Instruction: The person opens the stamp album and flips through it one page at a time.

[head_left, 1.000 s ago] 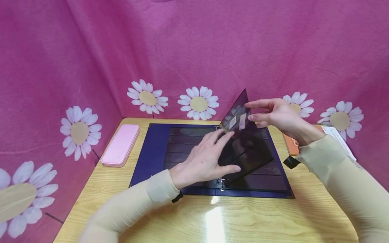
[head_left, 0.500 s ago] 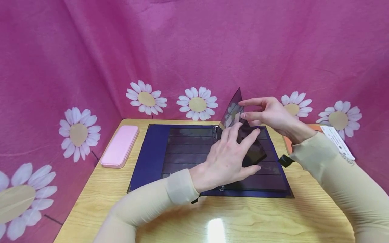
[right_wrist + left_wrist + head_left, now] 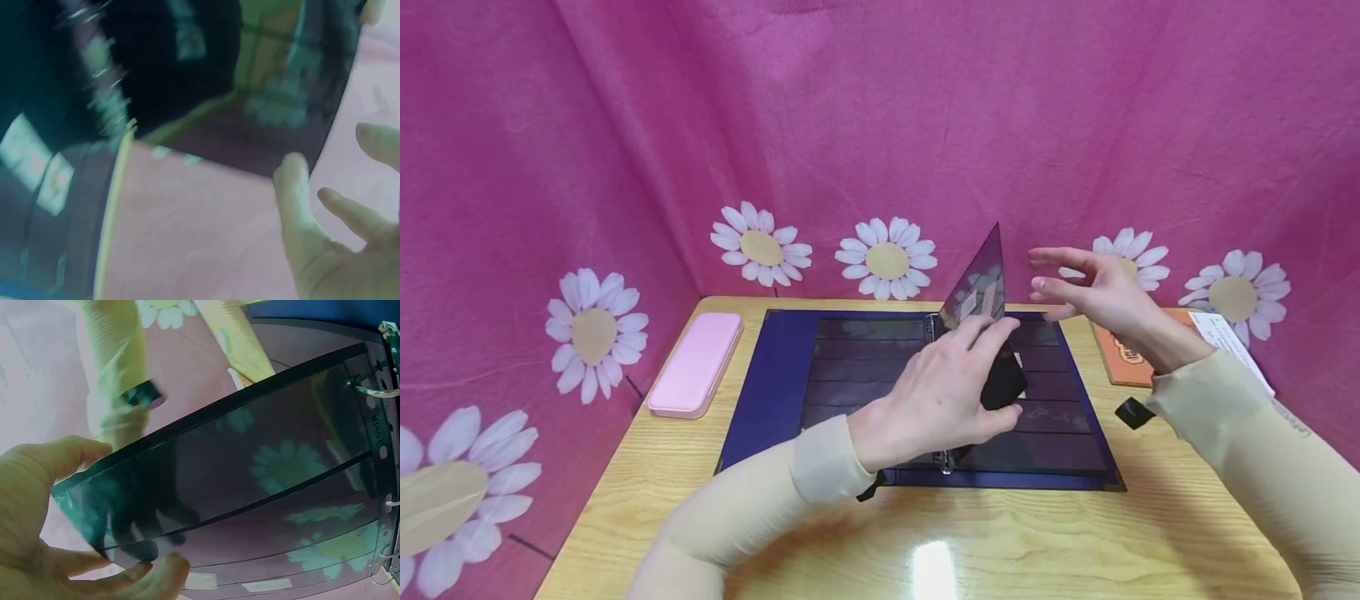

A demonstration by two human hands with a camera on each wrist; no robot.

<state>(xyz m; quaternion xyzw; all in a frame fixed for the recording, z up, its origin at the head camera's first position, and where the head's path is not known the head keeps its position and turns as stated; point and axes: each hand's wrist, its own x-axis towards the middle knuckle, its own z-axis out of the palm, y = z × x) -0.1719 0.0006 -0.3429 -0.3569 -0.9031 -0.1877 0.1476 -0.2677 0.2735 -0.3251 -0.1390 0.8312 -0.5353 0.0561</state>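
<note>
A dark blue ring binder (image 3: pixel 767 383) lies spread on the table, filled with dark pocket pages. One translucent black page (image 3: pixel 983 271) stands raised near the rings. My left hand (image 3: pixel 925 400) pinches that page by its outer edge, thumb on one side and fingers on the other, as the left wrist view shows. Small pale slips (image 3: pixel 265 585) sit in its pockets. To the right of the page, my right hand (image 3: pixel 1101 292) hovers with fingers loosely spread, holding nothing. In the right wrist view, two small pale pieces (image 3: pixel 56 184) show in another page's pockets.
A pink case (image 3: pixel 696 362) lies on the wooden table (image 3: pixel 1015 542) left of the binder. Right of it are an orange booklet (image 3: pixel 1122 360) and a white printed card (image 3: pixel 1228 337), partly behind my right wrist. A pink daisy-print cloth (image 3: pixel 880 125) hangs behind.
My right hand has let go of the page and drawn off to the right. My left hand moved right to the page and now holds its edge.
</note>
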